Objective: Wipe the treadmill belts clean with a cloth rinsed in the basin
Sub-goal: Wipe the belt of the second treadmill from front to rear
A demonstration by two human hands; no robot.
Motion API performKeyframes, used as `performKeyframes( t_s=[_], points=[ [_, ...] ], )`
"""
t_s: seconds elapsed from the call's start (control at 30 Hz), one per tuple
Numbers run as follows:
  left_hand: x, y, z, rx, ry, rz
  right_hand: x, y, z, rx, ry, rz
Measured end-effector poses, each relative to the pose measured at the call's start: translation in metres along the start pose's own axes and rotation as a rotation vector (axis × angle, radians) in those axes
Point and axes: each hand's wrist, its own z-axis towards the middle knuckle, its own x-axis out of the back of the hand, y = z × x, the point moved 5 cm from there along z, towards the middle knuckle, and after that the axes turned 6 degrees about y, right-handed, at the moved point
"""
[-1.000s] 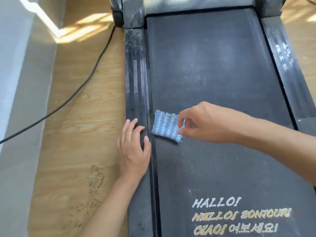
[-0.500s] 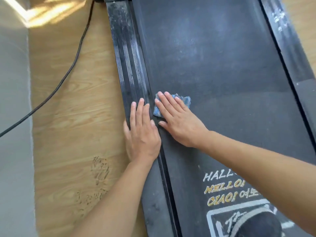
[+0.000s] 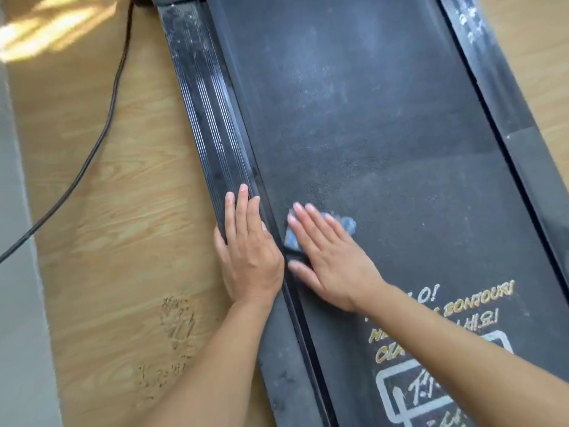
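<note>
So the biggest thing here is the wood floor [image 3: 107, 211], pale grain, running down the left side, plus a sliver at the far right. On it sits the treadmill, and the treadmill belt [image 3: 385, 134] fills most of the middle: dark and rough-looking, with a hazy whitish dusty film across the upper part. The ribbed left side rail [image 3: 209, 103] runs right along the belt's edge and looks pretty grimy near the top. The right side rail [image 3: 508, 103] does the same on the other side. A grey wall [image 3: 15, 272] runs down the far left edge, and a black cable [image 3: 101, 134] snakes across the floor beside it. There's a patch of sunlight [image 3: 46, 29] up in the corner.

Lower right on the belt there's printed lettering [image 3: 480, 300] in white and gold, partly hidden by the forearm.

Left hand [image 3: 249, 254] lies flat on the left side rail. Its grip isn't closed on anything, and the fingers are straight and close together.

Right hand [image 3: 329, 257] is on the belt just beside it, a bit blurred. The fingers are straight and slightly fanned, pressing down flat rather than pinching.

The cloth [image 3: 348, 224] is under those fingers, on the belt near its left edge. Only blue bits peek out around the hand.

There's also a small scuff mark [image 3: 178, 322] on the floor near the left forearm.
</note>
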Motion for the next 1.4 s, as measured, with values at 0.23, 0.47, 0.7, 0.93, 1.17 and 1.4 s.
performKeyframes(
  t_s=[0.23,0.47,0.7,0.93,1.17,1.4],
  points=[
    [-0.001,0.000,0.001,0.011,0.002,0.003,0.027,0.034,0.142,-0.161,0.086,0.024],
    [0.002,0.000,-0.001,-0.041,-0.047,0.004,-0.011,-0.048,-0.103,-0.176,-0.049,0.022],
    [0.000,-0.001,-0.001,0.011,0.003,-0.059,-0.013,-0.028,-0.033,-0.134,0.002,0.029],
    [-0.003,-0.002,0.000,-0.001,0.000,0.027,0.014,0.016,0.098,-0.194,0.116,0.031],
    [0.001,0.002,0.001,0.023,-0.025,0.028,-0.009,-0.042,-0.147,0.001,-0.129,0.027],
    [0.000,0.004,0.001,0.033,-0.028,0.042,0.003,0.023,-0.027,-0.229,-0.017,0.056]
  ],
)
